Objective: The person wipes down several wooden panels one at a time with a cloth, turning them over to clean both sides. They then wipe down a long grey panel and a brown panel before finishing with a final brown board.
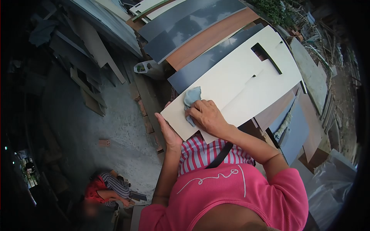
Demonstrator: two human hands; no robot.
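Blue cloth (192, 96), pinched by right hand (210, 118), protrudes past its fingers; left hand (171, 134): grip unclear.

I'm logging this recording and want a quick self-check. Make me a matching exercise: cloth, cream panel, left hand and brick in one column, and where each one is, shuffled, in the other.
Column one
1. Cloth
2. Cream panel
3. Left hand
4. Brick

Column two
A. On the floor
B. Against an edge of the cream panel
C. Under the cloth
D. In the fingers of the right hand

Right pairs: 1-D, 2-C, 3-B, 4-A
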